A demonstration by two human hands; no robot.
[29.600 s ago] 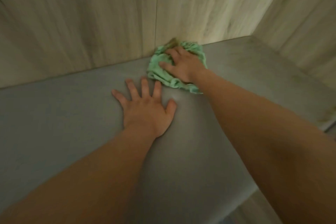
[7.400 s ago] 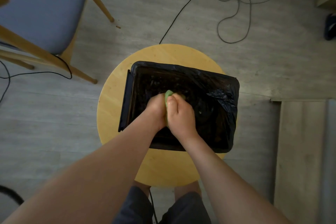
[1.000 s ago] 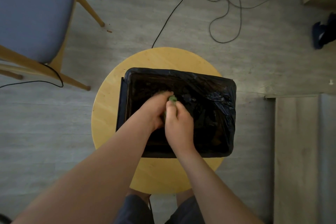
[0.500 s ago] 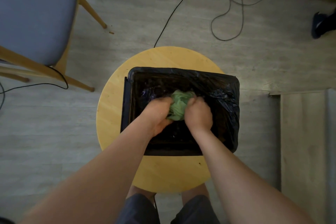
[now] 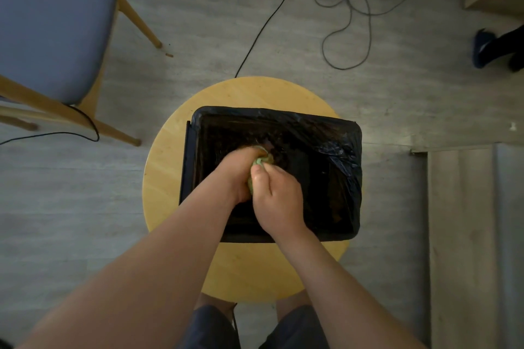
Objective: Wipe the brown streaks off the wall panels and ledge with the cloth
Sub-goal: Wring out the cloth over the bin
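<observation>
Cloth [image 5: 257, 163] mostly hidden, squeezed in grip of left hand [image 5: 234, 175] and right hand [image 5: 279, 199].

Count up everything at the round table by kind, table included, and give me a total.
Green cloth: 1
Hands: 2, left hand and right hand, both gripping the cloth over the bin
Black-lined bin: 1
Round wooden table: 1
Total: 5
</observation>
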